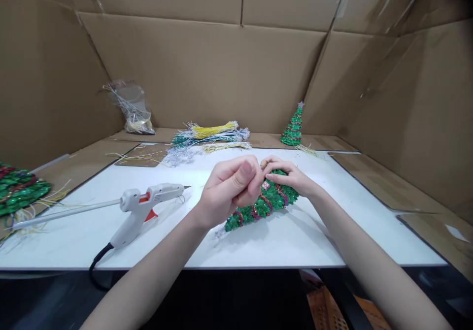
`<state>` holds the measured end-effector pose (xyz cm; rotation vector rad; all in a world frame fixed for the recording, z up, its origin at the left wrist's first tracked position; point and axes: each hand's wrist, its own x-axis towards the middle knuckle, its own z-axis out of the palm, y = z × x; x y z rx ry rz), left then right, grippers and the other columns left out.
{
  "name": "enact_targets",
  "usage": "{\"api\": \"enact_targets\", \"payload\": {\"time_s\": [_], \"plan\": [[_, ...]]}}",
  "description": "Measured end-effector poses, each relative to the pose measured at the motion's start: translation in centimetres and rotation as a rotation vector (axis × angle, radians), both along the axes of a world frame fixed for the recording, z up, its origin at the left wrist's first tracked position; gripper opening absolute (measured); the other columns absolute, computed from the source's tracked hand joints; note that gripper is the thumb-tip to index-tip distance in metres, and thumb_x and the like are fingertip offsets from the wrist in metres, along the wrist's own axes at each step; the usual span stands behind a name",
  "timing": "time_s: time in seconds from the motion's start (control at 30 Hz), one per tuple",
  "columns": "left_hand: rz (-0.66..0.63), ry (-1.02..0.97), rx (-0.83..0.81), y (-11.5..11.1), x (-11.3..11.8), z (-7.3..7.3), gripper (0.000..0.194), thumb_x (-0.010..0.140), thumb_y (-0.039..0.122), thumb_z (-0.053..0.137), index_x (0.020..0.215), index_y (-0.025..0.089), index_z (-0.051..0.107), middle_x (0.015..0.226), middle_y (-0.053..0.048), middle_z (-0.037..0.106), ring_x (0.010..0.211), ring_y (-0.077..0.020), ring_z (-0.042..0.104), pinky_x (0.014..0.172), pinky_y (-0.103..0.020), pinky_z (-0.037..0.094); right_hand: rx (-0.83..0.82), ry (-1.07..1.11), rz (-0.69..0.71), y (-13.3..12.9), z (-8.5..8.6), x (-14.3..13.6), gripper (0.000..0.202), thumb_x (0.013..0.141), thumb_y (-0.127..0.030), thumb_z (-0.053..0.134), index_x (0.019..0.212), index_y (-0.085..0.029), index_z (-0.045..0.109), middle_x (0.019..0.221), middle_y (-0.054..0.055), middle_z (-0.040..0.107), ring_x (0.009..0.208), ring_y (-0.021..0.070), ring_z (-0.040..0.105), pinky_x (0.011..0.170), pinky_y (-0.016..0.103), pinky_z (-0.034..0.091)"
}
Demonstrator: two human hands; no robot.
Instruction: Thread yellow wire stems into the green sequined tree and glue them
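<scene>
A small green tinsel Christmas tree [269,201] lies tilted on its side on the white tabletop, with reddish garland wound round it. Its pale star tip [219,232] points toward the near left. My right hand [286,173] is bent over the tree's upper side and wide end, fingers curled on it. Closed in a pinch, my left hand [234,184] is just above the tree and close to the right fingertips. Whatever the left fingers hold, if anything, is hidden. To the left lies a white glue gun [142,212] with a red trigger and a glue stick in its back.
Bundles of yellow, white and green wires [212,135] lie at the back, beside silvery stars [184,156]. Another tinsel tree [292,128] stands at the back right, a larger one [22,189] at far left. A plastic bag [133,108] leans on the cardboard wall [199,69].
</scene>
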<state>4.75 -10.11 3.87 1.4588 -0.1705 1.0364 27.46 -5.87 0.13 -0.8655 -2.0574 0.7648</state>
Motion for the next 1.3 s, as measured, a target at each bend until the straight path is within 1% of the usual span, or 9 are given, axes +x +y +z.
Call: {"api": "enact_targets", "payload": {"time_s": [0.2, 0.33, 0.47, 0.6, 0.77, 0.93, 1.17, 1.3], "plan": [[0.019, 0.061, 0.002, -0.1, 0.2, -0.8, 0.037, 0.101, 0.032, 0.041, 0.071, 0.015, 0.051, 0.05, 0.008, 0.027, 0.043, -0.0049, 0.024, 0.043, -0.021, 0.02, -0.015, 0.007, 0.003, -0.1, 0.0, 0.1, 0.022, 0.087, -0.043, 0.063, 0.084, -0.024, 0.075, 0.101, 0.006, 0.056, 0.103, 0.0231, 0.053, 0.1, 0.041, 0.038], [0.061, 0.103, 0.018, -0.3, 0.5, -0.9, 0.038, 0.1, 0.034, 0.043, 0.069, 0.014, 0.051, 0.049, 0.007, 0.027, 0.044, -0.0051, 0.026, 0.043, -0.02, 0.021, -0.014, -0.001, -0.015, -0.1, 0.0, 0.1, 0.025, 0.086, -0.045, 0.063, 0.085, -0.023, 0.074, 0.102, 0.006, 0.055, 0.103, 0.0239, 0.054, 0.1, 0.041, 0.039], [0.062, 0.152, 0.012, -0.5, 0.8, -1.1, 0.038, 0.099, 0.036, 0.046, 0.068, 0.014, 0.051, 0.048, 0.007, 0.029, 0.044, -0.0054, 0.028, 0.044, -0.02, 0.025, 0.001, -0.022, -0.029, 0.0, 0.0, 0.1, 0.029, 0.085, -0.049, 0.063, 0.083, -0.022, 0.074, 0.101, 0.007, 0.056, 0.102, 0.0251, 0.053, 0.101, 0.043, 0.039], [0.065, 0.17, 0.005, -0.5, 1.1, -1.3, 0.039, 0.098, 0.039, 0.047, 0.067, 0.015, 0.051, 0.046, 0.007, 0.03, 0.043, -0.0058, 0.029, 0.044, -0.02, 0.026, 0.003, -0.011, -0.029, 0.0, 0.0, 0.1, 0.028, 0.085, -0.048, 0.063, 0.083, -0.023, 0.074, 0.101, 0.006, 0.055, 0.102, 0.0242, 0.053, 0.1, 0.041, 0.039], [0.068, 0.189, -0.025, -0.1, 1.4, -1.6, 0.041, 0.097, 0.044, 0.048, 0.067, 0.015, 0.051, 0.045, 0.007, 0.03, 0.041, -0.0058, 0.027, 0.043, -0.021, 0.024, 0.004, -0.011, -0.038, 0.1, -0.1, 0.1, 0.03, 0.084, -0.05, 0.063, 0.084, -0.023, 0.075, 0.101, 0.006, 0.056, 0.101, 0.0249, 0.054, 0.099, 0.041, 0.04], [0.085, 0.236, -0.013, -0.1, 1.7, -1.7, 0.042, 0.097, 0.043, 0.048, 0.065, 0.015, 0.051, 0.044, 0.007, 0.033, 0.042, -0.006, 0.029, 0.044, -0.021, 0.026, 0.0, 0.0, -0.029, 0.0, -0.2, 0.1, 0.027, 0.085, -0.048, 0.063, 0.083, -0.023, 0.074, 0.102, 0.006, 0.055, 0.103, 0.0241, 0.054, 0.1, 0.04, 0.039], [0.09, 0.185, -0.013, 0.0, 1.7, -1.8, 0.041, 0.096, 0.043, 0.049, 0.067, 0.014, 0.05, 0.047, 0.007, 0.032, 0.042, -0.0051, 0.027, 0.042, -0.019, 0.023, 0.011, -0.008, -0.003, 0.1, -0.1, 0.1, 0.027, 0.085, -0.048, 0.063, 0.084, -0.023, 0.074, 0.099, 0.006, 0.055, 0.102, 0.0237, 0.053, 0.1, 0.04, 0.039], [0.114, 0.165, 0.011, -0.2, 1.3, -1.4, 0.039, 0.098, 0.038, 0.047, 0.068, 0.014, 0.052, 0.048, 0.007, 0.03, 0.043, -0.0055, 0.029, 0.044, -0.019, 0.024, 0.006, -0.005, 0.0, 0.1, 0.0, 0.0, 0.028, 0.085, -0.048, 0.063, 0.084, -0.023, 0.074, 0.099, 0.005, 0.055, 0.101, 0.0234, 0.054, 0.101, 0.04, 0.038]]}}
